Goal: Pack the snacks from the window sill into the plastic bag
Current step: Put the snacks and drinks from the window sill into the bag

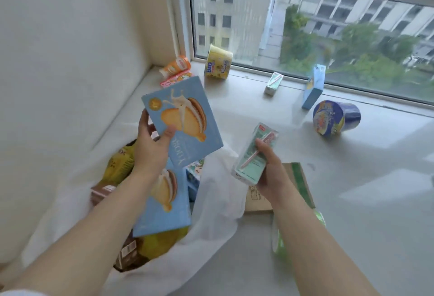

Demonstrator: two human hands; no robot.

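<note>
Head view: my hands, left gripping a blue box, right a carton, hover over the half-filled plastic bag; several snacks beyond it remain.

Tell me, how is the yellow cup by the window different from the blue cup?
The yellow cup is mostly yellow; the blue cup is dark blue with a colourful picture. The yellow cup sits close to the window near the corner; the blue cup lies farther out on the sill, to the right. Both are tipped on their sides, and neither is in a hand.
</note>
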